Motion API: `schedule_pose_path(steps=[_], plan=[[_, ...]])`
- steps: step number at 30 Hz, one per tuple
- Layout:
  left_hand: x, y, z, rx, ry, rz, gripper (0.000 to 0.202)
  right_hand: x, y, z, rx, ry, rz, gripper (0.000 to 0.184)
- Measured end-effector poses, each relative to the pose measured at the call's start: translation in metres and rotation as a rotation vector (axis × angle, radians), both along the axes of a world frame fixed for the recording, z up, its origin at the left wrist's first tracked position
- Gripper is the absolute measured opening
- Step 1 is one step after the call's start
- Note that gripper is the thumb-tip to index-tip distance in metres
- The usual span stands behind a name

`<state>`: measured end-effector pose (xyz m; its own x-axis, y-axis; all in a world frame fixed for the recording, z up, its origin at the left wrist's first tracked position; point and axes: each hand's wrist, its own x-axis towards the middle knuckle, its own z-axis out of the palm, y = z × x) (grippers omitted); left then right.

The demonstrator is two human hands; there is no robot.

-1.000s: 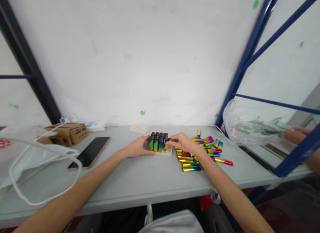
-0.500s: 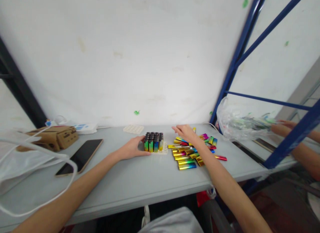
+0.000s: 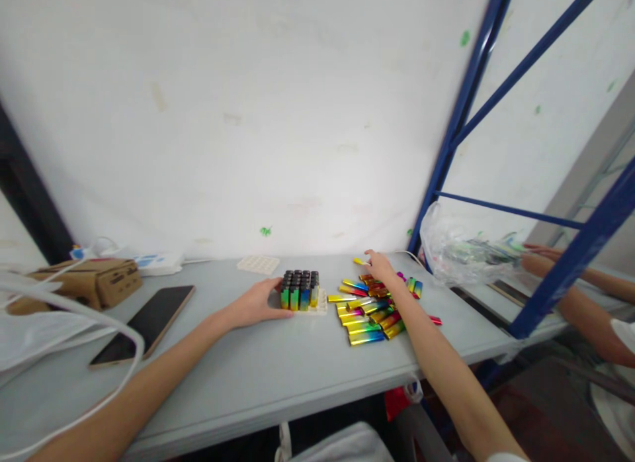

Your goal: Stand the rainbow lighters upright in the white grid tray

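Upright cases mostly fill the tray, loose cases remain, left hand wide, right hand pinching a yellow case.

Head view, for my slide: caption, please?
Left hand beside upright pieces in white tray; right hand at yellow piece.

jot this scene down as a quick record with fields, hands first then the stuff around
left hand: around the left end of the white holder
right hand: at a small yellow piece, grip unclear
in holder: upright black-topped pieces
loose pile: shiny multicoloured pieces, right of holder
second white tray: flat, near the wall
far left: phone, cardboard box
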<state>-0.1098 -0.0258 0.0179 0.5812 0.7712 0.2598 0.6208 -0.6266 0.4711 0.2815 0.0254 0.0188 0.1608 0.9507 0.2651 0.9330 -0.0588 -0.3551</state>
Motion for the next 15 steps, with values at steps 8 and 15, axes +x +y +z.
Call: schedule_pose_path(steps=[8, 15], plan=[[0.0, -0.002, 0.0, -0.006, -0.02, 0.003, 0.067, -0.034, -0.003, 0.01, 0.214, 0.939, 0.293, 0.051], [-0.001, 0.0, -0.001, -0.002, -0.009, 0.025, 0.069, -0.077, -0.027, 0.019, 0.121, 1.38, 0.487, 0.051]])
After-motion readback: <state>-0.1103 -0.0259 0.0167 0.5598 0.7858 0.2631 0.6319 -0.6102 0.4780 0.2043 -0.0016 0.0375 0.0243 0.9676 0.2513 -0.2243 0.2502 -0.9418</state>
